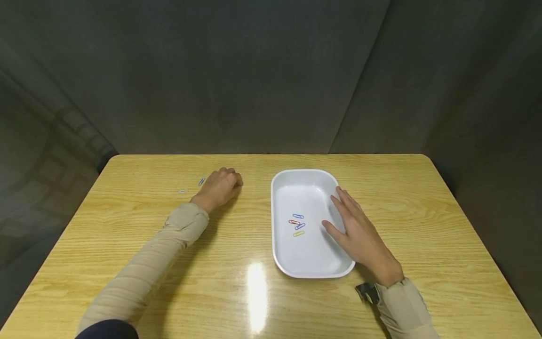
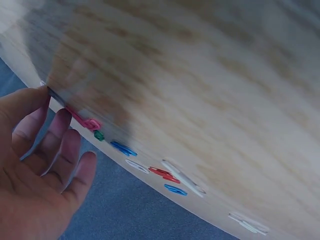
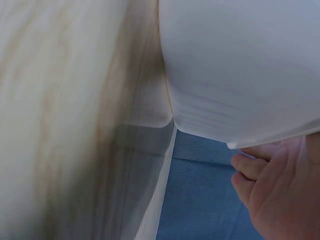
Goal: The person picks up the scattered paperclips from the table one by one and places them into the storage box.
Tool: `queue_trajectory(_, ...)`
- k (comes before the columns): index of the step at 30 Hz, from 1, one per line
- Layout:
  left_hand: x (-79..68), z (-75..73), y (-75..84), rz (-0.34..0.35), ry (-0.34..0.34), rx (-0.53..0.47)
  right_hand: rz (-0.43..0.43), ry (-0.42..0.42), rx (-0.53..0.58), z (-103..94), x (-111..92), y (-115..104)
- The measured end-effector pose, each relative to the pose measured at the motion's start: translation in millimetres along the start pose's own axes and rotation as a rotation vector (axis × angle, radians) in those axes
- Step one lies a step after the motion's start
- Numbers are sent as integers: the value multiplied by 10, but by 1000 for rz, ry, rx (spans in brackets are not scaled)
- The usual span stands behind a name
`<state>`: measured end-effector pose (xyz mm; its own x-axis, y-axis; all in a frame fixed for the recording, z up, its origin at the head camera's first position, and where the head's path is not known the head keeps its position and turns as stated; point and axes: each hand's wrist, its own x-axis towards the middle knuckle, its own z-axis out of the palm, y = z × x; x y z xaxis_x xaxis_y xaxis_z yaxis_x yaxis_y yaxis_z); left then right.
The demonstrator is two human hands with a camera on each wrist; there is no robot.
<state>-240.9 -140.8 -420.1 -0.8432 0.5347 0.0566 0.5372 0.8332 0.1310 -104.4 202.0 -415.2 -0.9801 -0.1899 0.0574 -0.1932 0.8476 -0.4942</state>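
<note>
While the left hand (image 1: 220,186) is by the pink clip (image 2: 91,124), pinch low; can't tell if its grip's got anything. Keep the right hand (image 1: 363,238) loose at the tray (image 1: 311,258), imo.

On the table (image 1: 423,235), a tray (image 1: 313,254) holds paper clips (image 1: 299,226) toward its nine o'clock; right hand (image 1: 359,231) at three o'clock, left hand (image 1: 220,187) at ten, loose clips (image 1: 202,181) beyond.

White glare (image 1: 257,297) streaked the table (image 1: 228,249) at six o'clock in the head view; the backdrop (image 1: 254,80) at twelve was dim. Both wrist views (bluish and washed-out) looked soft.
</note>
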Motion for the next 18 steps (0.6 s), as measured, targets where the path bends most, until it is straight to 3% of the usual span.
queue_trajectory(18, 3, -35, 11, 27, -19, 18, -5, -3, -4, 15, 16, 7)
